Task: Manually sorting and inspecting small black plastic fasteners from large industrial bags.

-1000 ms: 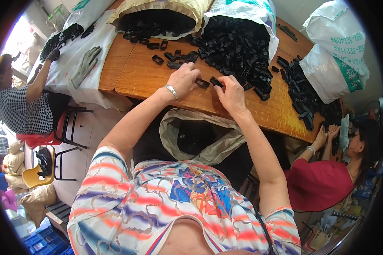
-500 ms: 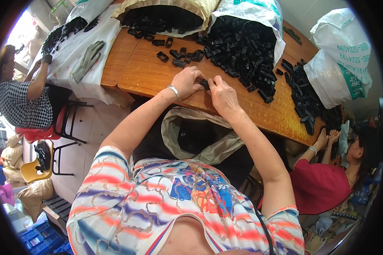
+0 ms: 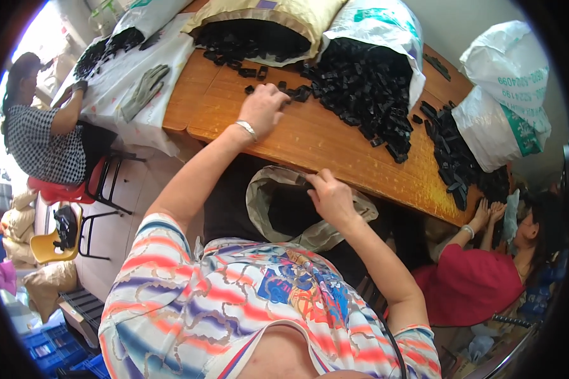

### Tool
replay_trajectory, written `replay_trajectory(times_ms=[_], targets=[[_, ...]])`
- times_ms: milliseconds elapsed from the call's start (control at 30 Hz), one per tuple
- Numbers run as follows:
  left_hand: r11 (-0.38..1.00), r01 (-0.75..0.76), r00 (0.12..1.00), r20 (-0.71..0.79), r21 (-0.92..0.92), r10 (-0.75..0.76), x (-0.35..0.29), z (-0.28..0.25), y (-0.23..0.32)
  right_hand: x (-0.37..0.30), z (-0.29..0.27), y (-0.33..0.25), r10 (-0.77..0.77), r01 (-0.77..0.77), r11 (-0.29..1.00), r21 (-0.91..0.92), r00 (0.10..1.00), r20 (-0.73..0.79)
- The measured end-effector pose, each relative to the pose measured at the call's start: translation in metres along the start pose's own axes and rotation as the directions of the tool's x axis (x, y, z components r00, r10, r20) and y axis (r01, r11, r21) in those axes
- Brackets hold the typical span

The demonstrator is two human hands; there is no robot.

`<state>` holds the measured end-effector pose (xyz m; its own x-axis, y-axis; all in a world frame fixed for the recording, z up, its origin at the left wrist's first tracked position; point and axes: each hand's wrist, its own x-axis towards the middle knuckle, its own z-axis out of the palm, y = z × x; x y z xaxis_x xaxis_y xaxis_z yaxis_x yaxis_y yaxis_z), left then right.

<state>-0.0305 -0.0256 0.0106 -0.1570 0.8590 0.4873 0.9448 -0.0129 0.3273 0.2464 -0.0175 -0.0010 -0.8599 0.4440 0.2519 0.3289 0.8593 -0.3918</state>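
Observation:
My left hand (image 3: 263,114), with a silver-coloured band at its wrist, reaches over small black plastic parts (image 3: 299,94) on the wooden table. Its fingers are bent but apart from the thumb, and their tips lie against the parts, partly hidden. My right hand (image 3: 332,199) is closed in a pinch over the mouth of an open beige sack (image 3: 259,189) at my lap. Something small and dark seems to be at its fingertips, too unclear to name. The sack's inside is dark.
A large heap of black parts (image 3: 363,88) spills from a white sack (image 3: 385,19), beside a tan sack (image 3: 259,14). Longer black pieces (image 3: 452,158) lie rightward. A grey glove (image 3: 144,91) rests on the left cloth. Co-workers sit left (image 3: 47,139) and right (image 3: 471,271).
My hands have parted from the small black part they both held. The left has moved forward to the loose parts; the right has drawn back and down over the sack.

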Motion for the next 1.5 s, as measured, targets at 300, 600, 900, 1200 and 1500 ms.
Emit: replay_trajectory(times_ms=[300, 600, 900, 1200, 1500], targets=[[0.993, 0.017, 1.0, 0.001, 0.114, -0.017, 0.0, 0.008, 0.0, 0.017, -0.039, 0.067, 0.105, -0.104, 0.994, 0.022, 0.95, -0.294], [0.999, -0.037, 0.991, 0.126, 0.018, 0.035, 0.003, 0.021, 0.043, 0.036, -0.059, 0.133, 0.253, -0.335, 0.899, -0.282, 0.923, -0.291], [0.958, 0.131, 0.979, 0.188, -0.256, -0.083, 0.011, 0.027, 0.068, 0.041, -0.057, 0.106, 0.227, -0.239, 0.958, -0.157, 0.97, -0.091], [0.975, -0.205, 0.95, 0.219, -0.091, 0.22, 0.02, 0.024, 0.044, 0.038, -0.047, 0.079, 0.313, -0.315, 0.938, -0.147, 0.949, -0.039], [0.841, -0.541, 0.77, 0.4, -0.006, 0.498, 0.034, 0.019, 0.031, 0.027, -0.04, 0.089, 0.273, -0.287, 0.953, -0.1, 0.953, -0.135]])
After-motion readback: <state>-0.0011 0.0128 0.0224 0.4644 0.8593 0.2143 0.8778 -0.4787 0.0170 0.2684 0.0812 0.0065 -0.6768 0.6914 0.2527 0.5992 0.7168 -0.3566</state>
